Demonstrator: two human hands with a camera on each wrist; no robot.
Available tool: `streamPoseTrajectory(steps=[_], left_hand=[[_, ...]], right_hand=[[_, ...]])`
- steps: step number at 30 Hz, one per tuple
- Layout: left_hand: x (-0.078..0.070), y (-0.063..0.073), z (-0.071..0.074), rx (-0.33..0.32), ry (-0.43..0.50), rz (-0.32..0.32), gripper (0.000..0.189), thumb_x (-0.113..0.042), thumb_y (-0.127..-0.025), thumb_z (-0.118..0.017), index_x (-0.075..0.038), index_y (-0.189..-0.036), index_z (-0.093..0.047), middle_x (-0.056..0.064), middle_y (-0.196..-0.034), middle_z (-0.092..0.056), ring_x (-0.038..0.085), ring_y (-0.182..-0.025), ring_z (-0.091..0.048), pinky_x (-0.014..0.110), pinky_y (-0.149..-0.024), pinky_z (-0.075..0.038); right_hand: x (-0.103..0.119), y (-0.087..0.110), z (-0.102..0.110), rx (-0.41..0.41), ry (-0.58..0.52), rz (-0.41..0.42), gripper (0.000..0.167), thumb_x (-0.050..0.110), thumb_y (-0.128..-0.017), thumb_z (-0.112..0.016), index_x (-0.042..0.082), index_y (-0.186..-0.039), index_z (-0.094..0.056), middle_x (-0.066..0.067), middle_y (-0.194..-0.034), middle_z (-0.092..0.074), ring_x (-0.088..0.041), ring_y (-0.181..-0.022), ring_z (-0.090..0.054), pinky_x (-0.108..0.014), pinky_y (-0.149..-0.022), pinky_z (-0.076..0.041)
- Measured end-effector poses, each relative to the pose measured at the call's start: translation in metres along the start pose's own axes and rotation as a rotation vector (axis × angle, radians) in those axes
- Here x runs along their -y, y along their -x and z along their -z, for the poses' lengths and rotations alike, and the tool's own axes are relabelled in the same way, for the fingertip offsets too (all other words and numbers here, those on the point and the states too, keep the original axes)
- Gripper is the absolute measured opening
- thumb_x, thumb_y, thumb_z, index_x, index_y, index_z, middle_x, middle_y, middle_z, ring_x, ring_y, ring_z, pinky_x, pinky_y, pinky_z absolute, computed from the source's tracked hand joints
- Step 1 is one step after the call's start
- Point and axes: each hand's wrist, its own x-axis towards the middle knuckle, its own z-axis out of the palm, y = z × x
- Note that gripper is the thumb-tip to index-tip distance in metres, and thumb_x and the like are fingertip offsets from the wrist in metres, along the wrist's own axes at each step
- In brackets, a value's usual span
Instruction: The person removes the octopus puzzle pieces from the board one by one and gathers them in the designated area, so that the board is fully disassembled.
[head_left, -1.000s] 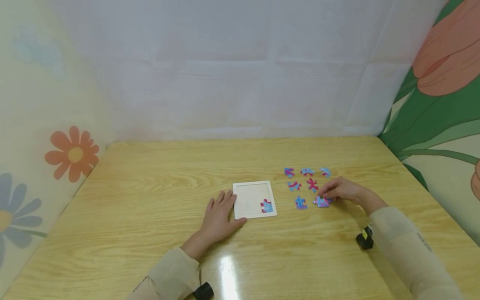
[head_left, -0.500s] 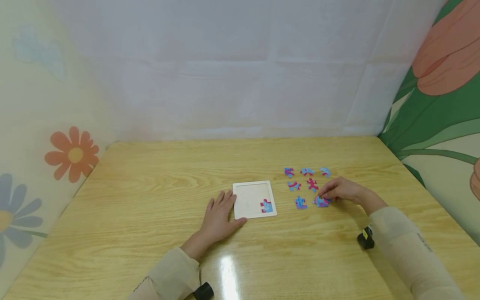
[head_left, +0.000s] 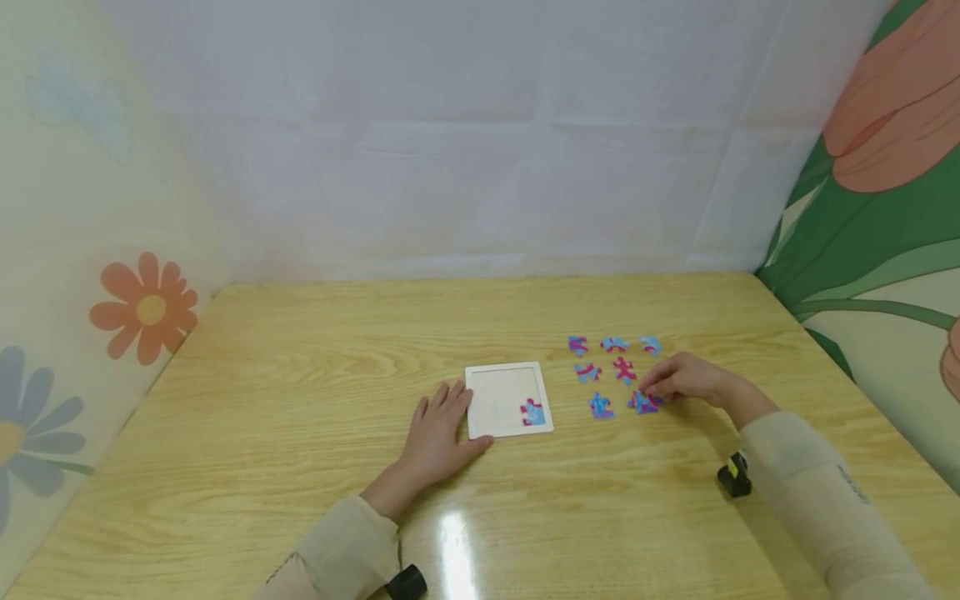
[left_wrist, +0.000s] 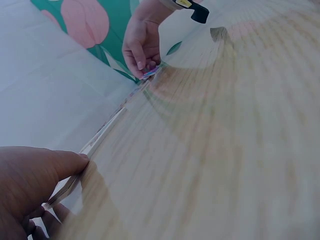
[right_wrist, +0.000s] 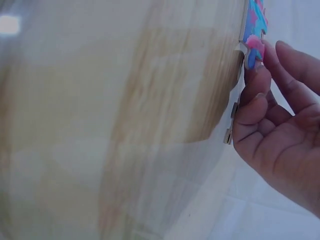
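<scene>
My left hand (head_left: 438, 437) lies at the left side of a white square puzzle tray (head_left: 504, 367), fingers fairly straight along its edge and the thumb (left_wrist: 72, 162) at the near edge. One pink and blue puzzle piece (head_left: 533, 412) sits in the tray's near right corner. To the right, my right hand (head_left: 686, 379) pinches a jigsaw piece (head_left: 643, 403) low over the table. In the right wrist view, the pink and blue jigsaw piece (right_wrist: 254, 50) shows at the fingertips, partly covered by them.
Several loose pieces lie in rows between the tray and right hand, including a blue one (head_left: 601, 406) just left of the pinched piece and a red one (head_left: 624, 369) behind. A wooden table (head_left: 300, 333) bears everything; a white cloth (head_left: 450, 167) hangs behind it.
The jigsaw piece at the right fingertips has turned, showing a different pattern and outline. The right hand has stayed almost in place; the left hand and tray have not moved.
</scene>
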Motion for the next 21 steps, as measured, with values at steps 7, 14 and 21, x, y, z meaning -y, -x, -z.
streamPoseTrajectory(steps=[7,14,21], left_hand=[[-0.001,0.0,0.0,0.006,0.0,0.004,0.072,-0.041,-0.075,-0.061,0.004,-0.126,-0.039,0.019,-0.133,-0.03,0.036,-0.123,-0.019,0.053,-0.096,-0.01],[-0.002,0.0,0.001,0.007,0.012,0.015,0.073,-0.041,-0.075,-0.062,0.003,-0.127,-0.039,0.018,-0.134,-0.029,0.036,-0.124,-0.018,0.052,-0.096,-0.009],[-0.001,0.0,0.001,0.003,0.009,0.015,0.073,-0.041,-0.074,-0.062,0.004,-0.127,-0.039,0.019,-0.134,-0.03,0.035,-0.124,-0.019,0.052,-0.096,-0.009]], right_hand=[[0.0,0.0,-0.001,-0.006,0.014,0.011,0.023,0.003,-0.08,-0.056,-0.013,-0.096,-0.058,-0.001,-0.072,-0.055,-0.01,-0.064,-0.048,-0.025,-0.058,-0.043],[0.006,0.0,0.0,-0.029,0.064,0.008,0.021,0.006,-0.08,-0.057,-0.012,-0.092,-0.06,-0.002,-0.063,-0.053,-0.011,-0.059,-0.048,-0.025,-0.054,-0.041],[0.012,-0.001,0.002,-0.001,0.103,0.006,0.021,0.009,-0.08,-0.058,-0.009,-0.091,-0.062,-0.003,-0.062,-0.055,-0.012,-0.055,-0.046,-0.025,-0.051,-0.039]])
